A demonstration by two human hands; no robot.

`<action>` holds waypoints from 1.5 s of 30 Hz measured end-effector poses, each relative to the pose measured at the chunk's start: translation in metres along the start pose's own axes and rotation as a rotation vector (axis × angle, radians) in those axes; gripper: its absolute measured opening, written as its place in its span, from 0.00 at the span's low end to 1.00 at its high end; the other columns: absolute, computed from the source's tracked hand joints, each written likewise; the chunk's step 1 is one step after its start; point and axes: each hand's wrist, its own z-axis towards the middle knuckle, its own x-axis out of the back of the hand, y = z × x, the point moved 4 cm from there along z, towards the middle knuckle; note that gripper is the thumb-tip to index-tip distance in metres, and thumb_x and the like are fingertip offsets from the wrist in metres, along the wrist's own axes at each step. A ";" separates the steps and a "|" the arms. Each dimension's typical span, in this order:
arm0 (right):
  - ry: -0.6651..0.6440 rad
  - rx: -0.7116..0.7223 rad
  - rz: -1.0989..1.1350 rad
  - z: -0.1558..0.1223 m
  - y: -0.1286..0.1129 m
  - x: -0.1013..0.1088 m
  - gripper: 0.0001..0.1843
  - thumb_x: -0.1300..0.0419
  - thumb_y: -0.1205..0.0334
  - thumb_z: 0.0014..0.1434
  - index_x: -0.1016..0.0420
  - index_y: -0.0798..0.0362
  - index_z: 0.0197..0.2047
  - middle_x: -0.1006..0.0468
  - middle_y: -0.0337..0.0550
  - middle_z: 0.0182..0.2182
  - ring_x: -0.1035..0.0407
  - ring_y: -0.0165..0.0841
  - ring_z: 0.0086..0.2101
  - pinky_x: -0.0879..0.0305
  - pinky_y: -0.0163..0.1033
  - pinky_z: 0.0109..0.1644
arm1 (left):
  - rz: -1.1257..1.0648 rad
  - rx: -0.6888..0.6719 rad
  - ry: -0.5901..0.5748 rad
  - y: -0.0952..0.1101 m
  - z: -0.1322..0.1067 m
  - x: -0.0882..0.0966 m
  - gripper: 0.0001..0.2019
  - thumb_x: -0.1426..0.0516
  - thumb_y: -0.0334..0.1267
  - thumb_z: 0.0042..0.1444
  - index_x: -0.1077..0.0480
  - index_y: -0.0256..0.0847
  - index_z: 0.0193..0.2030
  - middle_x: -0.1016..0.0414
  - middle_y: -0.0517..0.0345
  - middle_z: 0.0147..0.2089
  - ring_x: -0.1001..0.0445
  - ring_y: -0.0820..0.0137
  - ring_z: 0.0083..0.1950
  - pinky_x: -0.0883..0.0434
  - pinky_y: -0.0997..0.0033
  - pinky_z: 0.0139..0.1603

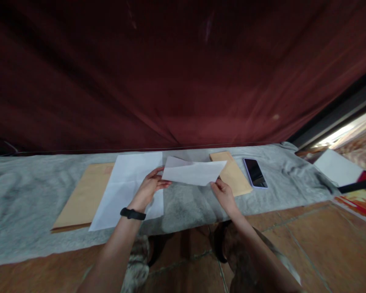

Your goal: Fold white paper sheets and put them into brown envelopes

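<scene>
A folded white sheet of paper [192, 172] is held up over the grey cloth between my two hands. My left hand [149, 185], with a black band on its wrist, grips the sheet's left end, fingers partly behind it. At the lower right corner, my right hand [224, 193] pinches the paper between thumb and fingers. Left of the sheet lie unfolded white papers [126, 195] with a crease across them, partly covered by my left hand and overlapping a large brown envelope [82, 199]. Just beyond my right hand rests a smaller brown envelope [233, 173].
A phone [256, 173] with a light purple case lies right of the small envelope. The grey cloth [186, 207] covers the table, with a dark red curtain [183, 81] behind it. Colourful printed matter [358, 201] and a white object [338, 167] are at the far right.
</scene>
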 end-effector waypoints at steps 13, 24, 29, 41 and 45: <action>0.172 -0.050 -0.200 0.005 0.001 0.008 0.16 0.44 0.47 0.57 0.25 0.51 0.32 0.26 0.41 0.23 0.34 0.36 0.27 0.40 0.39 0.33 | 0.333 0.056 -0.442 0.006 -0.015 -0.008 0.21 0.31 0.32 0.33 0.19 0.38 0.40 0.17 0.53 0.39 0.21 0.57 0.46 0.28 0.63 0.50; 0.231 0.036 0.109 0.007 -0.028 0.020 0.16 0.41 0.48 0.61 0.23 0.52 0.38 0.20 0.43 0.35 0.29 0.37 0.37 0.34 0.41 0.45 | 0.387 -0.223 -0.223 0.016 -0.010 -0.012 0.20 0.28 0.50 0.37 0.19 0.40 0.35 0.22 0.49 0.51 0.27 0.56 0.55 0.31 0.62 0.58; 0.347 0.123 0.237 0.006 -0.059 0.039 0.15 0.40 0.47 0.62 0.24 0.52 0.41 0.21 0.42 0.34 0.29 0.36 0.36 0.34 0.39 0.42 | 0.417 -0.576 0.008 0.043 -0.025 -0.023 0.16 0.31 0.53 0.43 0.24 0.43 0.24 0.26 0.51 0.55 0.34 0.55 0.63 0.33 0.64 0.58; 0.267 -0.088 0.376 0.027 -0.036 0.033 0.18 0.35 0.45 0.54 0.24 0.52 0.37 0.23 0.38 0.28 0.33 0.32 0.28 0.36 0.36 0.34 | 0.138 -0.179 -0.347 0.034 -0.035 -0.047 0.23 0.31 0.49 0.46 0.24 0.39 0.47 0.19 0.54 0.42 0.24 0.64 0.41 0.30 0.69 0.42; 0.223 -0.108 0.321 0.026 -0.014 0.022 0.19 0.34 0.44 0.51 0.24 0.52 0.34 0.24 0.37 0.25 0.34 0.32 0.26 0.38 0.36 0.31 | 0.159 -0.042 -0.321 0.018 -0.024 -0.038 0.26 0.29 0.46 0.41 0.23 0.36 0.46 0.18 0.51 0.41 0.22 0.62 0.39 0.29 0.67 0.41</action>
